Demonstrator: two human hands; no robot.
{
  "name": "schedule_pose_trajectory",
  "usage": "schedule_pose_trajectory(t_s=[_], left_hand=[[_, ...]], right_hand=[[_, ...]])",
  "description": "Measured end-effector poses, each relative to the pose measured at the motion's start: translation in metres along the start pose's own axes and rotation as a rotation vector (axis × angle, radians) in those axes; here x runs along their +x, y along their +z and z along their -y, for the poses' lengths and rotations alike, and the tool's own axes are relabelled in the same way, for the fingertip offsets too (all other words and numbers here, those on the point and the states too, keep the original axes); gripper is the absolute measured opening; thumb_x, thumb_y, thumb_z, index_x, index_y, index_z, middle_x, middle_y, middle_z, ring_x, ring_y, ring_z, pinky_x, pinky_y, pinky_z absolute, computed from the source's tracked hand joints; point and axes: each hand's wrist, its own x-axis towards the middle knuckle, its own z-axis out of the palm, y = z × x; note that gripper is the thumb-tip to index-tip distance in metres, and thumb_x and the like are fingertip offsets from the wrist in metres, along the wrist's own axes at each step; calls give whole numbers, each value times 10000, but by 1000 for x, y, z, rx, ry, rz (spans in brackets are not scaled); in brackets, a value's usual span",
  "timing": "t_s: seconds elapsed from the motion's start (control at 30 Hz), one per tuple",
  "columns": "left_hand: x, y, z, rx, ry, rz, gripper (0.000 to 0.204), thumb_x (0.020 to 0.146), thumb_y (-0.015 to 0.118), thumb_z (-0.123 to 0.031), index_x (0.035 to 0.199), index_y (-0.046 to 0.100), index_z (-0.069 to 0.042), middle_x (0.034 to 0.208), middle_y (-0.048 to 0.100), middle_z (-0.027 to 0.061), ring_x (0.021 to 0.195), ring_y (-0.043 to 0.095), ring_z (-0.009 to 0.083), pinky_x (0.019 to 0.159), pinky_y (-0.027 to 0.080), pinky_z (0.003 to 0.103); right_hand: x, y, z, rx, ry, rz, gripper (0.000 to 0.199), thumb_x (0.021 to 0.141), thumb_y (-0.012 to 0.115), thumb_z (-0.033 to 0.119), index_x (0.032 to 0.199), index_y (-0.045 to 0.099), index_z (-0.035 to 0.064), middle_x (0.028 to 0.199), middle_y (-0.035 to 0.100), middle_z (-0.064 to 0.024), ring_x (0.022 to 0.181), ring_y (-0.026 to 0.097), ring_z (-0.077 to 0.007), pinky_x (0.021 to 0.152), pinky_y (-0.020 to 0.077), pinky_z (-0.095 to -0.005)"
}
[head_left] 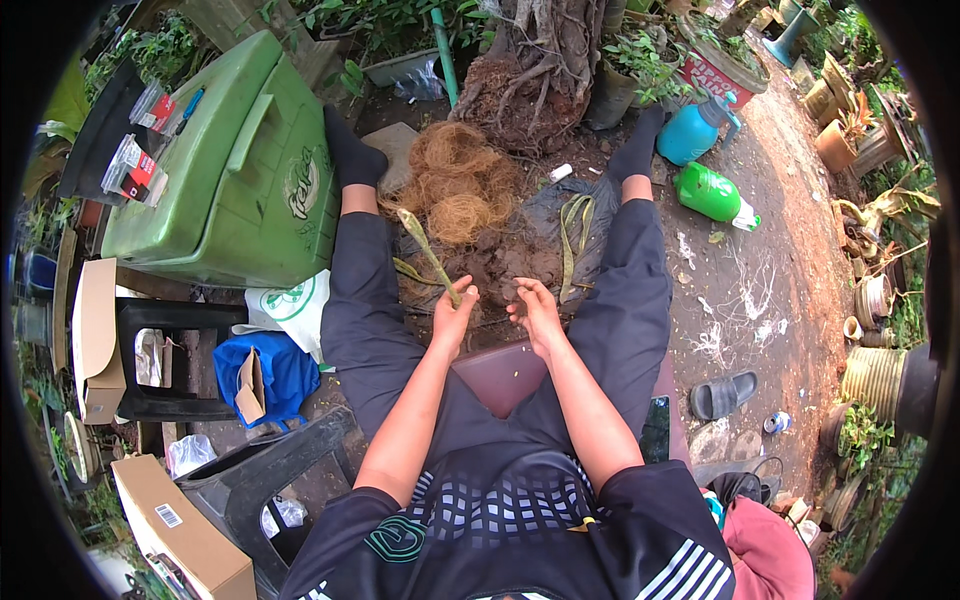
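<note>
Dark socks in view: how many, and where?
2: left sock beside the green lidded box, right sock beside the blue spray bottle. No others visible; the clutter could hide more.

The left hand grips a green stalk that tilts up and to the left; the right hand is half-curled nearby. Soil and brown fibre lie between the outstretched legs. A green box stands on the left, a blue spray bottle on the right.
</note>
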Motion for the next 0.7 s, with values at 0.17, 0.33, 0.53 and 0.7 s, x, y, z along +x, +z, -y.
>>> schedule_pose_trajectory(t_s=[0.17,0.33,0.53,0.7], left_hand=[[-7,4,1,27,20,89,419,921,686,-277,1250,616,-27,1025,652,51,962,587,110,889,452,277],[-11,4,0,131,60,86,240,907,690,-223,1021,673,-12,922,639,17,849,565,90,770,454,263],[-9,3,-5,15,-5,-88,230,922,664,-235,981,657,-14,878,606,-13,807,515,79,747,415,253],[-11,3,-7,12,-50,-123,234,924,660,-237,998,658,-15,884,610,-14,826,521,82,760,415,257]], right_hand=[[-1,5,-3,-52,70,136,194,1015,495,155,1185,563,91,959,599,-18,762,596,-113,659,481,-266],[4,4,-12,-192,72,162,215,1002,514,148,1183,579,50,1051,602,-36,831,621,-130,718,513,-275],[6,1,-10,-97,0,130,266,966,463,27,1218,545,5,1153,582,-101,1007,637,-204,885,537,-305],[2,2,-7,-104,-39,61,298,939,438,-32,1221,529,-1,1204,558,-127,1033,642,-233,907,541,-323]])
